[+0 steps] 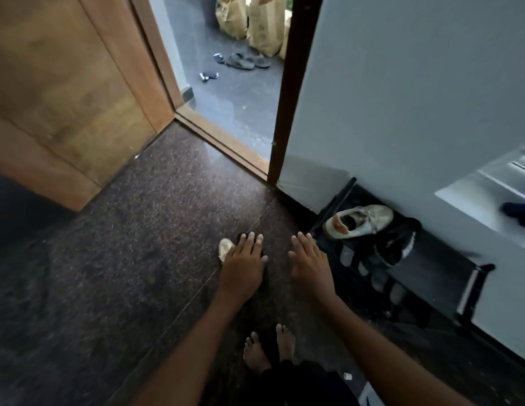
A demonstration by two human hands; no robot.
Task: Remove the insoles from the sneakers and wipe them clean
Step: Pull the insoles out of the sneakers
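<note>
A beige sneaker (359, 220) lies on its side on top of a low black shoe rack (437, 276) by the wall, its opening facing me. My right hand (311, 263) hovers palm down to the left of it, fingers spread and empty. My left hand (245, 263) is also flat with its fingers apart. A pale rounded thing (226, 249) and a dark thing (243, 236) on the floor peek out from under it; the hand hides most of both, so I cannot tell what they are.
A black shoe with a white stripe (397, 244) sits beside the sneaker on the rack. An open wooden door (64, 98) stands at the left, with sandals (245, 60) and paper bags (264, 24) outside. My bare feet (268, 348) stand on the dark speckled floor (123, 244).
</note>
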